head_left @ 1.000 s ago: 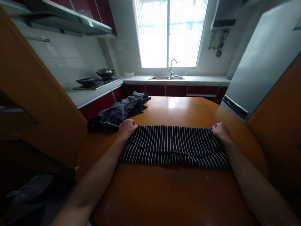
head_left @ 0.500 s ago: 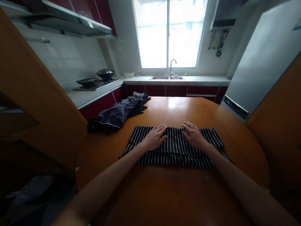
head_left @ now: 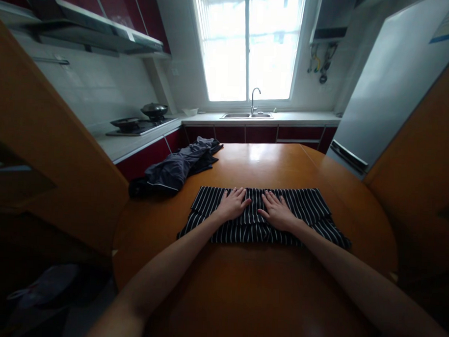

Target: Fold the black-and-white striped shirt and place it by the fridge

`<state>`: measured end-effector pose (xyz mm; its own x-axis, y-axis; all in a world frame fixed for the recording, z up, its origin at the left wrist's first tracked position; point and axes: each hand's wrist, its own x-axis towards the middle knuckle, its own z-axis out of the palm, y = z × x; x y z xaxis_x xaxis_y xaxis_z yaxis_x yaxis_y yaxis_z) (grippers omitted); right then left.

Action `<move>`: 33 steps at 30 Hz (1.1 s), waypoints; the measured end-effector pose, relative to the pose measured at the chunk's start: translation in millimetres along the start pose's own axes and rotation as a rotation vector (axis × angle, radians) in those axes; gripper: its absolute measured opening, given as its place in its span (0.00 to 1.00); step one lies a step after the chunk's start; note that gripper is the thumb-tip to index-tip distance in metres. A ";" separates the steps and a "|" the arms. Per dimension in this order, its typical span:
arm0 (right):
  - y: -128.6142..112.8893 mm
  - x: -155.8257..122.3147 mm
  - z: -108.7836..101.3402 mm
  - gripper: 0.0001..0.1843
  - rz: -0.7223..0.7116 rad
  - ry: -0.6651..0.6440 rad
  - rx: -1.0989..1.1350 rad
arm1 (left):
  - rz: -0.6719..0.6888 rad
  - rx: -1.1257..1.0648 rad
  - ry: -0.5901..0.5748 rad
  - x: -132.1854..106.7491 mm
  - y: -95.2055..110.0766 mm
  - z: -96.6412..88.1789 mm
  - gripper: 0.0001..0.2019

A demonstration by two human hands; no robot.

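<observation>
A black garment with white stripes (head_left: 307, 206) lies folded in a wide band across the wooden table (head_left: 250, 282) in front of me. My left hand (head_left: 233, 204) rests flat on it, left of the middle, fingers spread and pointing away from me. Beside it, a short gap to the right, my right hand (head_left: 278, 210) also lies flat on the cloth with its fingers apart. Neither hand grips the fabric. The garment's near edge is slightly rumpled, and its lower corners flare out on both sides.
A heap of dark grey and black clothes (head_left: 173, 169) lies at the table's left edge. Behind the table run a counter with a sink (head_left: 237, 116) and a stove (head_left: 137, 127) with pans. A refrigerator (head_left: 378, 90) stands to the right.
My right hand has moved left and slightly nearer to me, now flat on the cloth close to the left hand. The left hand has hardly moved. The view has shifted slightly.
</observation>
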<state>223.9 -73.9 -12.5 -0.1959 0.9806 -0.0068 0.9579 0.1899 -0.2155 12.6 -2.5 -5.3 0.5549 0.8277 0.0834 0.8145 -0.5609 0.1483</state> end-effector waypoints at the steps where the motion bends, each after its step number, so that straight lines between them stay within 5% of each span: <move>1: -0.6 0.2 -0.2 0.42 0.010 -0.002 0.004 | -0.024 0.004 -0.008 1.7 -3.4 0.9 0.33; 6: 5.4 6.1 -7.3 0.39 0.144 0.003 0.060 | -0.099 0.007 0.028 -3.7 -5.3 -5.3 0.33; 9: 18.6 11.5 -11.4 0.34 0.238 0.089 0.046 | 0.155 -0.023 0.071 -11.9 13.7 -13.0 0.32; 13: 38.7 16.2 -10.1 0.33 0.266 0.092 0.010 | 0.442 -0.060 -0.058 -22.1 39.9 -9.9 0.35; 22: 71.6 12.9 -20.8 0.41 0.590 0.122 -0.029 | 0.422 -0.020 -0.110 -30.9 44.0 -1.0 0.31; 26: 40.8 11.5 -16.4 0.36 0.304 0.224 -0.028 | 0.422 -0.033 -0.119 -28.8 45.8 -2.5 0.34; 29: 14.1 15.7 -6.8 0.34 0.055 0.143 0.061 | 0.414 -0.025 -0.116 -27.9 46.6 1.5 0.36; 33: 20.1 21.5 -1.2 0.36 0.089 0.088 0.096 | 0.402 -0.026 -0.117 -28.6 43.7 0.7 0.36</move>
<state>239.1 -48.9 -15.8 -0.0877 0.9946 0.0550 0.9452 0.1005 -0.3107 32.4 -50.7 -1.9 0.8447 0.5346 0.0273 0.5251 -0.8374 0.1520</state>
